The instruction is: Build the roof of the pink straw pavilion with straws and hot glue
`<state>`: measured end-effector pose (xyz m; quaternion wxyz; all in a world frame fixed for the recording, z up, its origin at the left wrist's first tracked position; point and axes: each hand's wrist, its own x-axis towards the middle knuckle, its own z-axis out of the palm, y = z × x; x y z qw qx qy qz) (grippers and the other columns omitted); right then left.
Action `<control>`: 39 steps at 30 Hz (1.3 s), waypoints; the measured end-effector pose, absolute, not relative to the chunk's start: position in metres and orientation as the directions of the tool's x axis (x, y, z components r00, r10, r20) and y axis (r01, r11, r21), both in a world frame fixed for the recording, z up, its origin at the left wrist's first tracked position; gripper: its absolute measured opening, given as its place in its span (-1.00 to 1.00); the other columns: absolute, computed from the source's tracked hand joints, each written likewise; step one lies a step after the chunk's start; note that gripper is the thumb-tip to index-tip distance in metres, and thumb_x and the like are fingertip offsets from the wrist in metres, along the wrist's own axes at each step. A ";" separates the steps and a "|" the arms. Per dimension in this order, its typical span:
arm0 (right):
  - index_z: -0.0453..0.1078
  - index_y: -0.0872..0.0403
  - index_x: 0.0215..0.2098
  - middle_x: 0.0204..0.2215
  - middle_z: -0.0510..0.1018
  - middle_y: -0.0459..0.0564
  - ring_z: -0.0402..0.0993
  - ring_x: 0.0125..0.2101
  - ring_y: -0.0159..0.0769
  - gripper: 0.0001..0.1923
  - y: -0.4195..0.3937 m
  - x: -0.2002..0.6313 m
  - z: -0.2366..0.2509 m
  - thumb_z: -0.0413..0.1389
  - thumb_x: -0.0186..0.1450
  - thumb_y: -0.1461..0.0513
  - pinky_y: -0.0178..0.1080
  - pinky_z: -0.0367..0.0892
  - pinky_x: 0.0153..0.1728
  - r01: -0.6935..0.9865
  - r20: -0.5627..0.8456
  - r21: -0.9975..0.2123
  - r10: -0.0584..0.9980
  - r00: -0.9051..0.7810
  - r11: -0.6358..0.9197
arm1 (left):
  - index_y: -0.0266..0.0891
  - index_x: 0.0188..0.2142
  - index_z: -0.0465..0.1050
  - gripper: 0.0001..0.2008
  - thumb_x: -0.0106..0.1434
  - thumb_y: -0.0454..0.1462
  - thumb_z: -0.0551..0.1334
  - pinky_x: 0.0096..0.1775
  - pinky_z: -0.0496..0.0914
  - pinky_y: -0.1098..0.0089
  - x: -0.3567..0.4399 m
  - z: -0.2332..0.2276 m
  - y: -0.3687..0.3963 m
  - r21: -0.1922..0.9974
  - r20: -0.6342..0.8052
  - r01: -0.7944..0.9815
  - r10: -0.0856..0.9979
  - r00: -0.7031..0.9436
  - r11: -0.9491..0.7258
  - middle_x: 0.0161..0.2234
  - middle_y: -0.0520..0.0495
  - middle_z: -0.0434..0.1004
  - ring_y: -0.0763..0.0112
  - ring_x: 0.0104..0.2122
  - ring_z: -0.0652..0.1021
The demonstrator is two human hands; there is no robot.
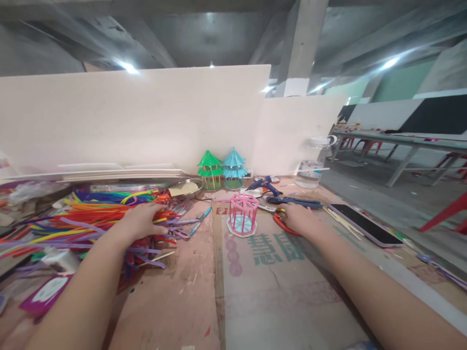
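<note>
My left hand (140, 219) rests palm down on a heap of coloured pipe cleaners (83, 214) at the left of the table; whether it grips any I cannot tell. My right hand (297, 217) lies on red-handled scissors (282, 224), fingers curled over the handles, with the metal blades (267, 208) pointing left. Between the hands stands a small pink cage-like frame on a light blue base (242, 215).
A green pavilion model (209, 169) and a blue one (234, 168) stand by the white board wall (146, 116). A blue glue gun (264, 184), a clear jar (310, 170), a metal dish (188, 188) and a phone (368, 223) lie around. Cardboard (284, 291) covers the table.
</note>
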<state>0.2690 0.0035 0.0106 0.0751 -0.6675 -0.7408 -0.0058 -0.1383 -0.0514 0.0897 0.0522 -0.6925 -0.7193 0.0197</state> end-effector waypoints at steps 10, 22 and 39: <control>0.55 0.06 -0.26 -0.35 0.64 0.04 0.55 -0.31 -0.19 -0.76 -0.043 0.227 0.047 0.04 0.38 0.18 -0.27 0.30 -0.34 0.852 0.561 -0.282 0.796 -0.227 0.441 | -0.24 0.11 0.47 -0.51 0.17 -0.21 0.23 0.03 0.38 0.33 -0.150 0.090 -0.049 -0.081 0.106 0.996 0.994 -0.033 0.041 0.11 -0.20 0.55 0.06 0.06 0.54; 0.59 0.08 -0.24 -0.29 0.67 -0.01 0.50 -0.33 -0.32 -0.82 -0.053 0.008 0.050 0.12 0.31 0.32 -0.33 0.21 -0.34 0.453 0.233 -0.550 0.650 -0.723 0.702 | -0.21 0.00 0.53 -0.59 0.14 -0.18 0.31 0.03 0.38 0.33 -0.156 0.086 -0.057 0.005 0.208 0.990 0.968 -0.141 0.143 -0.01 -0.18 0.61 0.10 0.01 0.55; 0.52 0.04 -0.23 -0.32 0.66 -0.05 0.52 -0.33 -0.32 -0.83 -0.052 -0.024 0.009 0.07 0.35 0.26 -0.34 0.29 -0.32 0.475 0.227 -0.632 0.733 -0.641 0.612 | -0.14 -0.26 0.54 -0.79 0.08 -0.17 0.29 -0.38 0.35 0.42 -0.166 0.097 -0.069 0.039 0.057 0.971 0.969 -0.239 0.237 -0.26 -0.01 0.68 0.25 -0.33 0.61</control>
